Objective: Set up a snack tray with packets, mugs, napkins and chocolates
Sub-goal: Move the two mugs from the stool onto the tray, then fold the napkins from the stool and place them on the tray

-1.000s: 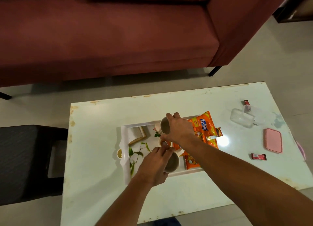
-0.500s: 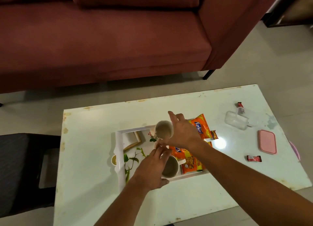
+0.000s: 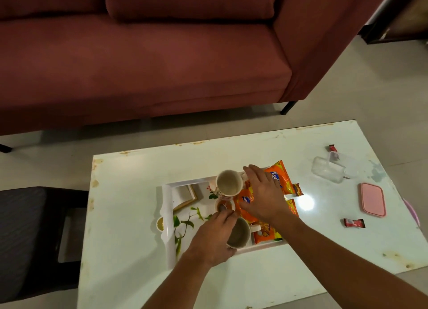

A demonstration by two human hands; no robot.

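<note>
Released now, the far mug [image 3: 228,184] stands by the tray's [image 3: 167,218] far rim; my right hand [image 3: 262,198] lies spread over orange packets [image 3: 279,177], my left hand [image 3: 214,237] curls around the near mug [image 3: 238,235].

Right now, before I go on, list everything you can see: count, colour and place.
Tray: 1, white with leaf print, table centre.
Mugs: 2, cream, on tray, far one and near one.
Small cup: 1, brownish inside, between mugs.
Snack packets: several, orange, right side of tray.
Napkins: white stack, tray's far left corner.
Chocolates: 2, red wrappers, table right, second at far edge.
Container: 1, clear, table right.
Lid: 1, pink, table right.
Table: 1, white.
Sofa: 1, maroon, behind.
Chair: 1, black, left.
Left hand: at near mug.
Right hand: open, over packets.
</note>
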